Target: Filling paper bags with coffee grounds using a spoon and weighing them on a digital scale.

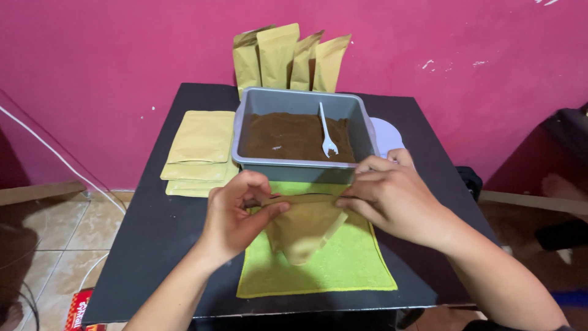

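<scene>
Two hands hold one kraft-paper pouch (304,227) by its top edge, above a green towel (343,263) spread on the black counter (159,227). Your left hand (236,214) pinches the pouch's left corner between thumb and curled fingers; your right hand (392,196) grips the right end of the same edge, fingers closed along it. The pouch hangs from both grips with its lower corner pointing down toward the towel. Just behind the hands stands a grey rectangular tub (367,132) filled with dark brown powder (288,135), in which a white plastic spoon (326,132) lies. A flat stack of empty pouches (199,150) lies left of the tub. Four upright pouches (288,55) lean against the pink wall (110,61) behind it.
</scene>
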